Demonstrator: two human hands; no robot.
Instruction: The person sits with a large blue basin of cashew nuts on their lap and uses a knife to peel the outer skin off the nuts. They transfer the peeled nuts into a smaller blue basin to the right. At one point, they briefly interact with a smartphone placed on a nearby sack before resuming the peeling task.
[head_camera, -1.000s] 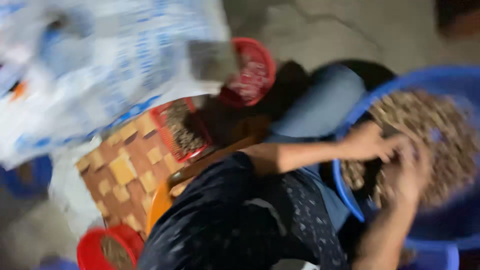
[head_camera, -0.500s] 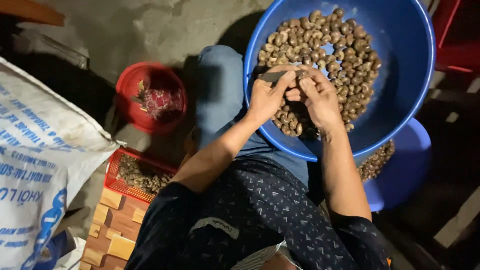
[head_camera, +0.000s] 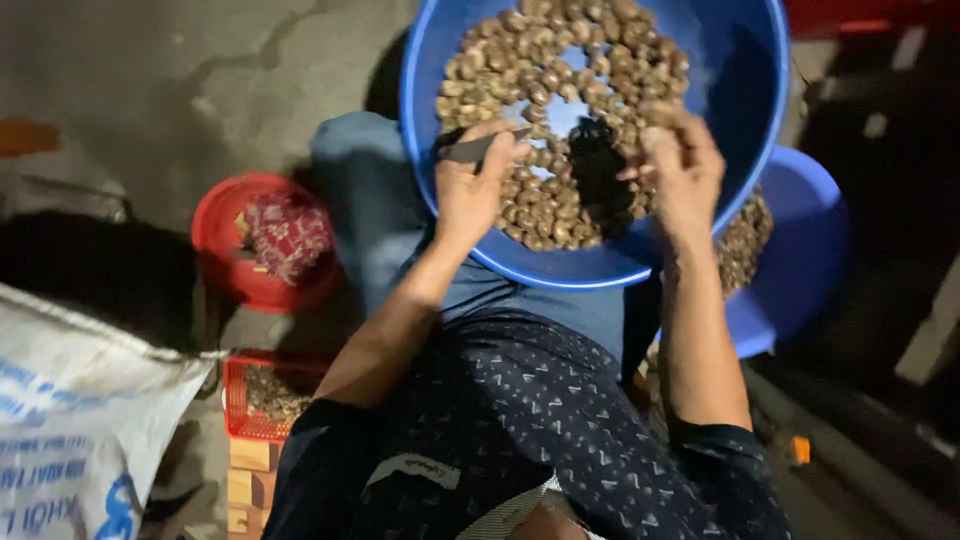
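I see a white woven sack (head_camera: 70, 440) at the lower left, then the big blue basin (head_camera: 740, 90) on my lap, a second blue basin (head_camera: 800, 250) beneath it. A red bowl (head_camera: 225, 235) and a red basket (head_camera: 240, 405) sit on the floor. My left hand (head_camera: 470, 185) is closed around a dark knife (head_camera: 475, 150); my right hand (head_camera: 680, 165) pinches at the brown nuts (head_camera: 560, 70) in the basin.
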